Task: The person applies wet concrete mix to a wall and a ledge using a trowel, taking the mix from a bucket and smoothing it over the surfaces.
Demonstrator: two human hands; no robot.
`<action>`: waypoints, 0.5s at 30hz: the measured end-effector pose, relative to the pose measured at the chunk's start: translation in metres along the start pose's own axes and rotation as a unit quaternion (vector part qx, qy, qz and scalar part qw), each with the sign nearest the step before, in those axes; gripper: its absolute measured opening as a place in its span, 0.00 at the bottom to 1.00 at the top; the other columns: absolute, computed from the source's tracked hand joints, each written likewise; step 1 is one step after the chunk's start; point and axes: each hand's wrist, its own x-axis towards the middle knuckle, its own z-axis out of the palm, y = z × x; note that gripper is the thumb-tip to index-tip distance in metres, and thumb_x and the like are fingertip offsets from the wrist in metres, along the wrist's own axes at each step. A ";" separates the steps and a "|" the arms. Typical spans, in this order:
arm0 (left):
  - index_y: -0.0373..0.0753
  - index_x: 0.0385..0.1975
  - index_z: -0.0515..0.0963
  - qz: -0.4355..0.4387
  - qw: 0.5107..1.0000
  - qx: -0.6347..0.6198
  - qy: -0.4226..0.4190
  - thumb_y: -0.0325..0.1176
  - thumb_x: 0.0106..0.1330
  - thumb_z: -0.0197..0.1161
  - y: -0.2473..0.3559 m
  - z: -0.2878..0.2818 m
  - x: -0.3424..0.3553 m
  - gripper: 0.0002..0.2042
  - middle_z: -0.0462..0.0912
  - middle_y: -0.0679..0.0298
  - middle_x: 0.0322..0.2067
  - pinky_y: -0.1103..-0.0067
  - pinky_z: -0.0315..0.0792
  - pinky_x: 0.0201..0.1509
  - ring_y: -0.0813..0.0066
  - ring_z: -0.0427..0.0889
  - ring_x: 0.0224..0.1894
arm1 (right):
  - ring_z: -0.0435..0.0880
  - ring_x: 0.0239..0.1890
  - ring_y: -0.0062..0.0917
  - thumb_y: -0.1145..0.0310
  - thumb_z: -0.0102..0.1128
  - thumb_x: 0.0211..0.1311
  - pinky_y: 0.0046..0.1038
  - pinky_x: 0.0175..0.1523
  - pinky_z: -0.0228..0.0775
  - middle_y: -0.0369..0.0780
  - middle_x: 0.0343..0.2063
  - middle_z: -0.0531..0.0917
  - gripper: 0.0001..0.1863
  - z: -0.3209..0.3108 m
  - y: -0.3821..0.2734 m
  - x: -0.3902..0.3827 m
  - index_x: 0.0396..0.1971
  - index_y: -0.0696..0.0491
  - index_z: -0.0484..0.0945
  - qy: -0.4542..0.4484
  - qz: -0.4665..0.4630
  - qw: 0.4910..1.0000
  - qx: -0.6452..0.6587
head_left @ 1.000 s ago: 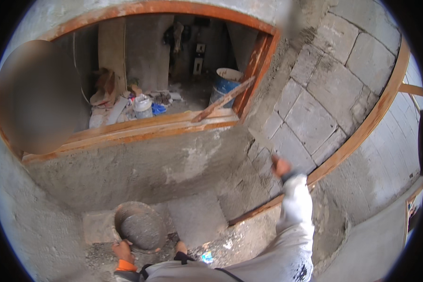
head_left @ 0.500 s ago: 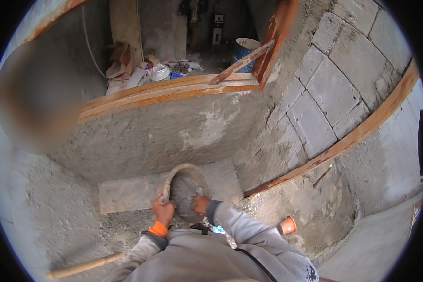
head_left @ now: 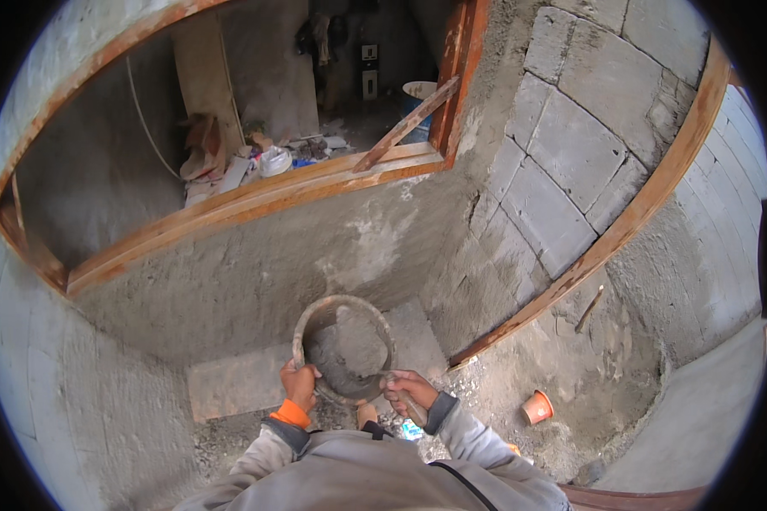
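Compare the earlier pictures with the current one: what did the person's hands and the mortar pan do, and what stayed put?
The right hand came off the wall and took the round mortar pan by its rim; the left hand kept its grip. The pan rose from the ledge toward the person. The orange cup, the slanted wooden plank and the wooden window frame stayed put.

Both hands grip a round metal pan of wet grey mortar, tilted up toward the plastered wall: the left hand clasps its left rim, the right hand its lower right rim. Above runs a wooden window frame. A wooden batten leans along the block wall. An orange cup lies on the gritty floor at right
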 end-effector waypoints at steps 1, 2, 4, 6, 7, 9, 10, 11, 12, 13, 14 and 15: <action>0.34 0.18 0.73 0.000 1.000 0.000 0.000 0.15 0.39 0.51 -0.003 -0.004 0.003 0.08 0.70 0.70 0.16 0.80 0.59 0.19 0.80 0.67 0.17 | 0.67 0.11 0.19 0.69 0.51 0.53 0.21 0.15 0.63 0.35 0.17 0.69 0.13 -0.001 -0.004 -0.006 0.38 0.59 0.68 0.003 -0.046 0.998 0.051; 0.34 0.18 0.73 0.000 1.000 -0.001 0.001 0.15 0.39 0.51 -0.005 -0.007 0.008 0.08 0.70 0.70 0.16 0.80 0.59 0.18 0.80 0.67 0.17 | 0.67 0.11 0.19 0.68 0.51 0.52 0.21 0.15 0.63 0.36 0.17 0.69 0.14 -0.003 -0.009 -0.014 0.38 0.59 0.68 0.005 -0.092 0.991 0.101; 0.34 0.17 0.73 -0.002 1.000 0.019 0.010 0.15 0.39 0.51 -0.002 -0.012 0.006 0.08 0.70 0.69 0.15 0.80 0.59 0.18 0.80 0.66 0.16 | 0.68 0.12 0.21 0.67 0.51 0.47 0.22 0.15 0.65 0.38 0.19 0.69 0.19 -0.006 -0.021 -0.034 0.39 0.61 0.67 0.020 -0.206 0.968 0.141; 0.34 0.18 0.73 -0.001 1.000 0.004 0.004 0.14 0.38 0.51 -0.003 -0.020 0.009 0.08 0.70 0.69 0.15 0.80 0.59 0.18 0.80 0.66 0.16 | 0.71 0.14 0.22 0.71 0.50 0.46 0.21 0.14 0.66 0.39 0.19 0.71 0.20 -0.004 -0.043 -0.050 0.41 0.62 0.66 0.063 -0.406 0.910 0.056; 0.34 0.17 0.73 0.008 1.000 0.017 0.013 0.14 0.38 0.50 -0.006 -0.028 0.010 0.08 0.70 0.69 0.15 0.80 0.59 0.18 0.80 0.66 0.15 | 0.72 0.14 0.22 0.72 0.49 0.46 0.21 0.14 0.68 0.39 0.21 0.71 0.20 0.000 -0.056 -0.057 0.43 0.62 0.65 0.099 -0.483 0.869 0.025; 0.34 0.17 0.72 0.021 0.999 0.037 0.022 0.14 0.38 0.50 -0.008 -0.032 0.014 0.08 0.70 0.69 0.14 0.80 0.58 0.17 0.80 0.65 0.15 | 0.72 0.15 0.22 0.75 0.48 0.48 0.22 0.15 0.69 0.40 0.25 0.72 0.22 0.007 -0.087 -0.068 0.47 0.62 0.63 0.191 -0.625 0.756 -0.015; 0.34 0.17 0.72 0.014 0.999 0.039 0.020 0.14 0.38 0.50 -0.004 -0.033 0.011 0.08 0.70 0.69 0.15 0.80 0.58 0.17 0.80 0.65 0.15 | 0.73 0.15 0.22 0.76 0.47 0.49 0.22 0.15 0.69 0.41 0.27 0.73 0.23 0.007 -0.099 -0.072 0.48 0.62 0.61 0.244 -0.684 0.687 -0.021; 0.35 0.18 0.73 0.009 0.999 0.045 0.024 0.14 0.37 0.50 -0.008 -0.040 0.013 0.09 0.71 0.70 0.16 0.81 0.58 0.17 0.80 0.66 0.16 | 0.72 0.16 0.21 0.77 0.47 0.51 0.22 0.17 0.70 0.41 0.28 0.73 0.24 0.009 -0.115 -0.078 0.51 0.62 0.60 0.303 -0.728 0.613 -0.041; 0.35 0.19 0.74 0.007 0.998 0.052 0.031 0.14 0.37 0.50 -0.012 -0.051 0.014 0.10 0.72 0.70 0.16 0.81 0.58 0.18 0.80 0.66 0.16 | 0.72 0.16 0.20 0.77 0.47 0.53 0.22 0.19 0.70 0.41 0.30 0.73 0.25 0.009 -0.131 -0.081 0.53 0.62 0.58 0.356 -0.765 0.534 -0.058; 0.36 0.20 0.75 0.005 0.997 0.058 0.040 0.15 0.36 0.50 -0.016 -0.058 0.016 0.12 0.73 0.71 0.17 0.82 0.58 0.18 0.80 0.67 0.17 | 0.72 0.17 0.20 0.76 0.48 0.55 0.23 0.20 0.70 0.41 0.29 0.73 0.25 0.006 -0.147 -0.080 0.54 0.61 0.57 0.406 -0.786 0.466 -0.039; 0.36 0.20 0.75 0.016 0.998 0.051 0.043 0.15 0.37 0.50 -0.013 -0.058 0.011 0.11 0.72 0.71 0.17 0.82 0.58 0.18 0.81 0.67 0.17 | 0.71 0.18 0.20 0.76 0.48 0.56 0.23 0.21 0.70 0.41 0.29 0.73 0.26 0.001 -0.162 -0.079 0.55 0.61 0.56 0.454 -0.800 0.392 -0.021; 0.36 0.19 0.74 0.017 0.997 0.050 0.058 0.15 0.38 0.49 -0.011 -0.061 0.007 0.10 0.72 0.70 0.16 0.81 0.58 0.17 0.81 0.66 0.16 | 0.71 0.18 0.20 0.76 0.48 0.57 0.23 0.22 0.70 0.40 0.29 0.72 0.26 -0.004 -0.173 -0.077 0.56 0.61 0.55 0.499 -0.807 0.316 -0.002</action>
